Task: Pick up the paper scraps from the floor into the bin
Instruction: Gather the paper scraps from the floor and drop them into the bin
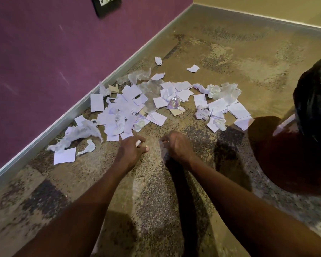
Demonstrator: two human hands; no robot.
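Several white paper scraps [119,112], flat and crumpled, lie scattered on the speckled floor along the purple wall, mixed with bits of clear plastic [148,89] and brown card. My left hand [131,148] rests low at the near edge of the pile, fingers curled around a small white scrap. My right hand [176,145] hovers beside it with fingers curled down onto the floor; whether it holds anything is hidden. The dark red bin [289,154] with a black bag liner [315,101] stands at the right.
A purple wall with a grey skirting board [63,117] runs along the left. A black socket plate [107,4] sits high on that wall. A yellow wall closes the far corner. Bare speckled floor lies behind the pile.
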